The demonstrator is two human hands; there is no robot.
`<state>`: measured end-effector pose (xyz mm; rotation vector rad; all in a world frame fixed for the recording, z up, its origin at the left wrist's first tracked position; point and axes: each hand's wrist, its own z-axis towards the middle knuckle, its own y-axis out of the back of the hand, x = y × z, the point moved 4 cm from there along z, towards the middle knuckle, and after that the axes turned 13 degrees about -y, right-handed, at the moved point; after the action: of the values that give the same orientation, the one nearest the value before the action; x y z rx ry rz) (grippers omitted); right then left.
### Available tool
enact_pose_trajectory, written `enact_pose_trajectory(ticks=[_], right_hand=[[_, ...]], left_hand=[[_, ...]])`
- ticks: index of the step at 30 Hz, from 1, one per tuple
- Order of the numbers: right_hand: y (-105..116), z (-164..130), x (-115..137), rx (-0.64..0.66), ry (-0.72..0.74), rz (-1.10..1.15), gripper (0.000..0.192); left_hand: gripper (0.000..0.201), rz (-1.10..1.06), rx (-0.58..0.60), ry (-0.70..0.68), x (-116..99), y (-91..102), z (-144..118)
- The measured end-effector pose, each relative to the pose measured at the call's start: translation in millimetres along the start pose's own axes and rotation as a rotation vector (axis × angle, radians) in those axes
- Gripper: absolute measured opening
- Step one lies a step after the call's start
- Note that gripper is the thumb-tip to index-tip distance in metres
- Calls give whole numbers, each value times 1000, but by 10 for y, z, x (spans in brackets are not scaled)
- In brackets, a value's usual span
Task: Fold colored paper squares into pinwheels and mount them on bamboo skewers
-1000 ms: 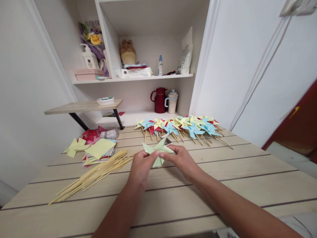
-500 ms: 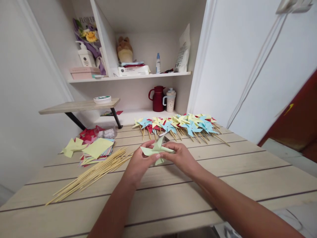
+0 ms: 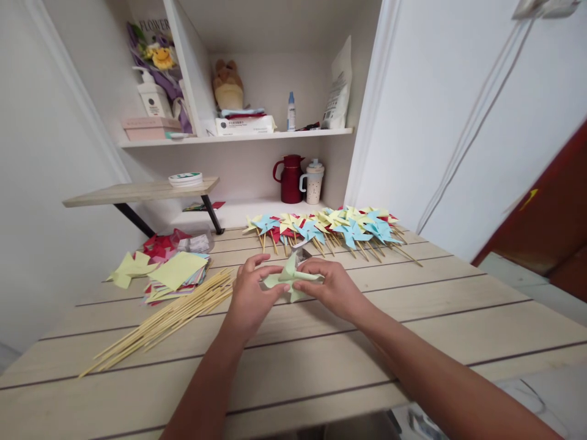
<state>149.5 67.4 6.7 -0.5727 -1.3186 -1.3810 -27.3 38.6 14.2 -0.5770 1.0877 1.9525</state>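
Both hands, left (image 3: 247, 296) and right (image 3: 332, 287), pinch a half-folded pale green paper pinwheel (image 3: 290, 280) above the bench (image 3: 413, 318), finished pinwheels (image 3: 330, 229) piled behind, bamboo sticks (image 3: 169, 321) unused.

Table (image 3: 458, 330) (skewers (image 3: 160, 324), pinwheels (image 3: 330, 229))

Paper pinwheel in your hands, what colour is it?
Pale green; the paper pinwheel shows best in the head view.

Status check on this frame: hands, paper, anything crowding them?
Left hand and right hand both pinch the pale green folded paper pinwheel above the table. Bamboo skewers lie left, apart. Nothing in the way.
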Motion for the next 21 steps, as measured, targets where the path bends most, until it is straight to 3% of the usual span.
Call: enact_pose_trajectory(ticks=[4,14,21], right_hand=[[-18,-3,17,5,32,-18,8],[-46,-10,45,22,57,-47,7],[-47,2,29,18,72,-65,13]], left_hand=[[19,61,49,-17,-49,-57,2],[3,41,38,-88,-47,-55,9],[7,-21,40,-116,-38,-88,-4]])
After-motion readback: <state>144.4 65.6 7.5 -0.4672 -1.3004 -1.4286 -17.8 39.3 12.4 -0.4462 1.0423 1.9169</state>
